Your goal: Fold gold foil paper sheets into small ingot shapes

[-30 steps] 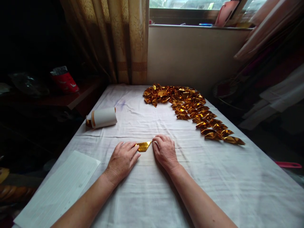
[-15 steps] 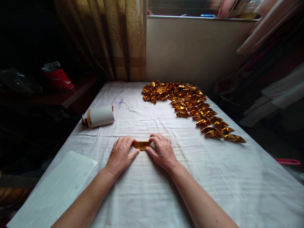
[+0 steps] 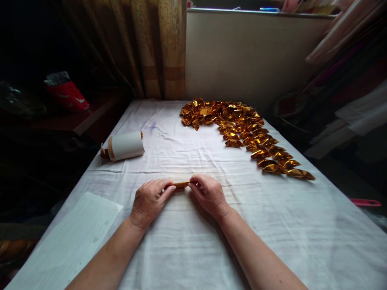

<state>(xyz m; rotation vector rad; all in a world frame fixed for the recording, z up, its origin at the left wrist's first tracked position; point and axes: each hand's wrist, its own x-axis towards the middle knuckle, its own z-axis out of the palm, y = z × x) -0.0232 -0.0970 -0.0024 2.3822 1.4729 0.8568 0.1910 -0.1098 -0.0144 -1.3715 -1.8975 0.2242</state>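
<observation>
Both my hands meet at the middle of a table covered with a white cloth (image 3: 272,225). My left hand (image 3: 150,200) and my right hand (image 3: 208,193) each pinch one end of a small folded gold foil piece (image 3: 181,185), held just above the cloth. Only a thin edge of the piece shows between my fingertips. A long heap of several folded gold foil pieces (image 3: 242,131) runs from the far middle of the table toward the right edge.
A white roll with a gold end (image 3: 123,146) lies on its side at the left of the table. A lined white sheet (image 3: 68,243) lies at the near left corner. A red packet (image 3: 67,93) sits on a dark shelf to the left. A curtain (image 3: 157,48) hangs behind.
The gold piece lay flat as a pointed shape under my fingers; my hands have closed in on it, folded it narrower and lifted its ends into a pinch.
</observation>
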